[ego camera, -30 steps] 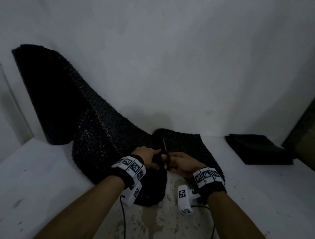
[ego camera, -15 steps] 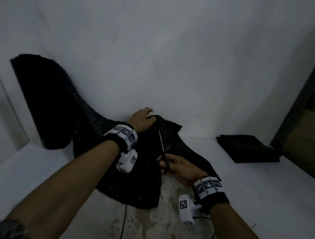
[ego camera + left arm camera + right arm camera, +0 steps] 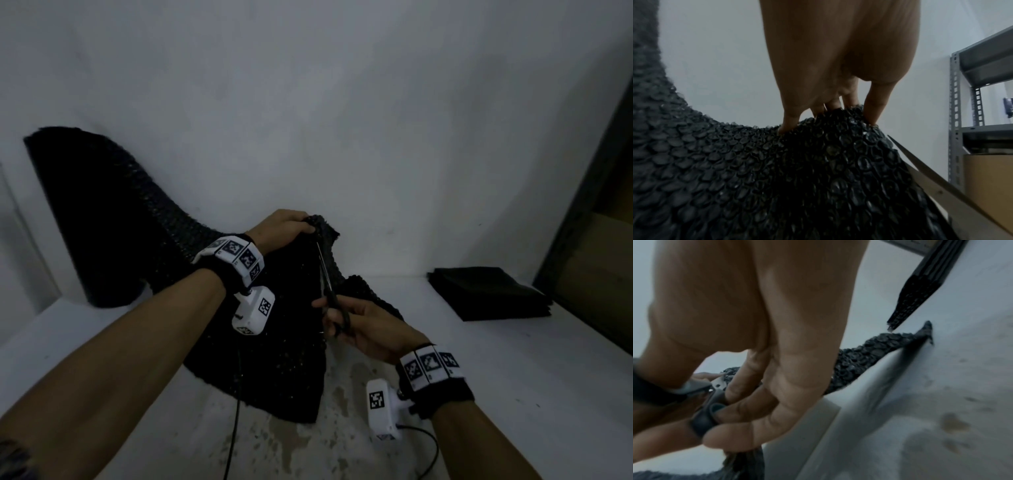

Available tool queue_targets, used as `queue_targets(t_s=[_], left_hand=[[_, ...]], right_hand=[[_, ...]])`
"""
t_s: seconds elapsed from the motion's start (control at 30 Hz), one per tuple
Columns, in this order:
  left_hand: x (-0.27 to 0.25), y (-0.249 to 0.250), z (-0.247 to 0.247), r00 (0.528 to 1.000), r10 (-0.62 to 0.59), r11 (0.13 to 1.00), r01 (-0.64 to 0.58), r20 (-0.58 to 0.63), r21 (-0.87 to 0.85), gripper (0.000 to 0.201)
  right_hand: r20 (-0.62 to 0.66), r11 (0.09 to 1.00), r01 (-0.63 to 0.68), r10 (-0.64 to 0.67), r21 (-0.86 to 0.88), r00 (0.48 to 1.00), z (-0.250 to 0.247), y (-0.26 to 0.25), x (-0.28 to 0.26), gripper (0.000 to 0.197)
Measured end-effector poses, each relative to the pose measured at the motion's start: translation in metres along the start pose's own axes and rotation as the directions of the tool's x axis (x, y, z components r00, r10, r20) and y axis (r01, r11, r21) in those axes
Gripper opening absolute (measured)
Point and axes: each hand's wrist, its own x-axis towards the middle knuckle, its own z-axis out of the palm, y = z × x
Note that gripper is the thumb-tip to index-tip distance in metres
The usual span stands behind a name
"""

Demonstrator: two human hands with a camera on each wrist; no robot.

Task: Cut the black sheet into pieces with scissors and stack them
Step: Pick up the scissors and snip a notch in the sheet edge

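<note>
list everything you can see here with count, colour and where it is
sheet: 1, black bubble wrap, running from a roll at the left wall across the table, far edge lifted
scissors: 1, dark handles, metal blades, along the cut in the sheet
stack of cut pieces: 1, black, on the table to the right
table: 1, white and stained, under everything
shelf rack: 1, grey metal, at the right
cardboard box: 1, brown, on the rack
wrist cameras: 2, white, one at each wrist
left hand: 1, pinches the sheet's lifted edge
right hand: 1, holds the scissors
</note>
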Motion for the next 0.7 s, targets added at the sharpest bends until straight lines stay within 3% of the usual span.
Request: queue_targets(t_s=[0.13, 0.43, 0.7], left_hand=[[-0.007, 0.015, -0.002, 1.000, -0.021, 0.999, 0.022, 0.023, -0.031, 0.019], [-0.014, 0.024, -0.006, 1.000, -0.007, 0.991, 0.009, 0.014, -0.133, 0.019], [-0.017, 0.023, -0.014, 0.986, 0.101, 0.989, -0.114, -0.129, -0.094, 0.007]], right_hand=[[0.000, 0.999, 0.043, -0.043, 0.014, 0.999, 0.005, -0.011, 0.001, 0.036], [-0.006, 0.993, 0.118, -0.118, -0.019, 0.993, 0.019, -0.014, 0.001, 0.031], [-0.013, 0.987, 0.144, -0.145, -0.076, 0.989, 0.024, -0.013, -0.013, 0.030]])
